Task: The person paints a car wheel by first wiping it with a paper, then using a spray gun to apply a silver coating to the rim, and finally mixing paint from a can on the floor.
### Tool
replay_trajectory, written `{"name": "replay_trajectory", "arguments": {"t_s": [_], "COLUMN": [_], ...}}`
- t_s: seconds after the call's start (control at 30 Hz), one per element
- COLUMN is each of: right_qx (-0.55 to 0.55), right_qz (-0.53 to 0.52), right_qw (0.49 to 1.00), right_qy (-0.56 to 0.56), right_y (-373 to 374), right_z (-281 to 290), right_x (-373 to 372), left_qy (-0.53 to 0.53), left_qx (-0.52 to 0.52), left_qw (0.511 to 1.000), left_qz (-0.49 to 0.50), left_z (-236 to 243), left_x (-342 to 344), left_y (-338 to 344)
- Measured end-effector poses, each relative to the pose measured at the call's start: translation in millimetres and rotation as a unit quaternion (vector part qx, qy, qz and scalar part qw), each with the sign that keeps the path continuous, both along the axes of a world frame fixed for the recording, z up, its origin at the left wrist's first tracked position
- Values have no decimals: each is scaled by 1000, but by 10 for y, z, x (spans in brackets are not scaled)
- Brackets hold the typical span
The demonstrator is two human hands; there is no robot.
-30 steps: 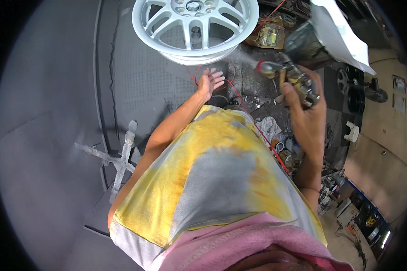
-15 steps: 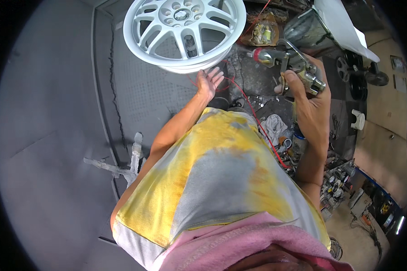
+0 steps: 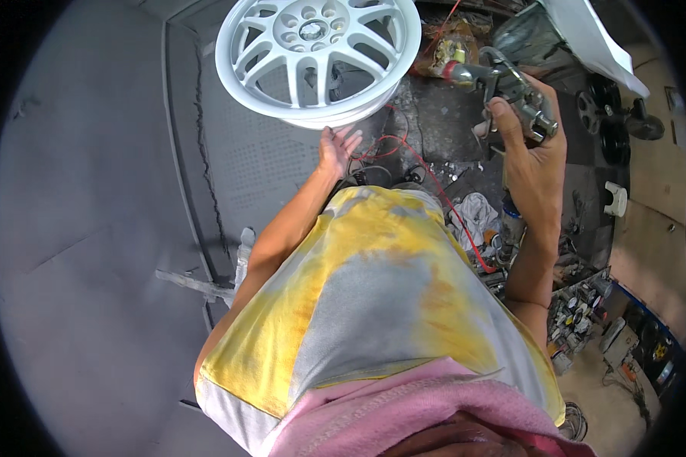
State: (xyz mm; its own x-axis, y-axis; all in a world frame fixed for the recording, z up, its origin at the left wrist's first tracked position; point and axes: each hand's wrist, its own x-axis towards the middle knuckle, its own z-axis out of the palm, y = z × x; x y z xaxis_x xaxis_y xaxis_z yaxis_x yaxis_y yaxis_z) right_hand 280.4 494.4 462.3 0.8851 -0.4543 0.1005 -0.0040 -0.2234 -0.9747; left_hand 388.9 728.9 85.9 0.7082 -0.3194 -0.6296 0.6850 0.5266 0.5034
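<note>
A white multi-spoke alloy wheel (image 3: 324,68) fills the top of the view, its lower rim toward me. Just below that rim is my left hand (image 3: 338,151), palm up with the fingers spread; its fingertips come close to the rim, and I cannot tell whether they touch it. To the right of the wheel, my right hand (image 3: 533,141) is wrapped round a metal spray gun (image 3: 511,87), the thumb on its near side. The gun's nozzle end, with a red ring, points left toward the wheel.
A red hose (image 3: 453,209) winds across the floor. White rags (image 3: 476,217) lie right of my legs, with cans and clutter (image 3: 575,316) further right. A white stool (image 3: 616,199) and dark wheels (image 3: 613,137) stand at the right. A grey wall (image 3: 76,228) rises at left, beside a grey-coated stand (image 3: 194,285).
My left hand has shifted slightly left and down along the wheel's rim. The spray gun in my right hand has turned a little. The whole view has shifted slightly.
</note>
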Motion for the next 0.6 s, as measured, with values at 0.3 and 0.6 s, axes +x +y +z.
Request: {"name": "replay_trajectory", "arguments": {"t_s": [0.3, 0.6], "right_qx": [-56, -49], "right_qz": [-36, 1], "right_qw": [998, 998], "right_qy": [-8, 29], "right_y": [-107, -47], "right_z": [-80, -49], "right_x": [155, 142], "left_qy": [-19, -48], "left_qx": [196, 201], "left_qw": [980, 973], "left_qz": [21, 107], "left_z": [-221, -60], "left_x": [923, 1254], "left_y": [1025, 1147]}}
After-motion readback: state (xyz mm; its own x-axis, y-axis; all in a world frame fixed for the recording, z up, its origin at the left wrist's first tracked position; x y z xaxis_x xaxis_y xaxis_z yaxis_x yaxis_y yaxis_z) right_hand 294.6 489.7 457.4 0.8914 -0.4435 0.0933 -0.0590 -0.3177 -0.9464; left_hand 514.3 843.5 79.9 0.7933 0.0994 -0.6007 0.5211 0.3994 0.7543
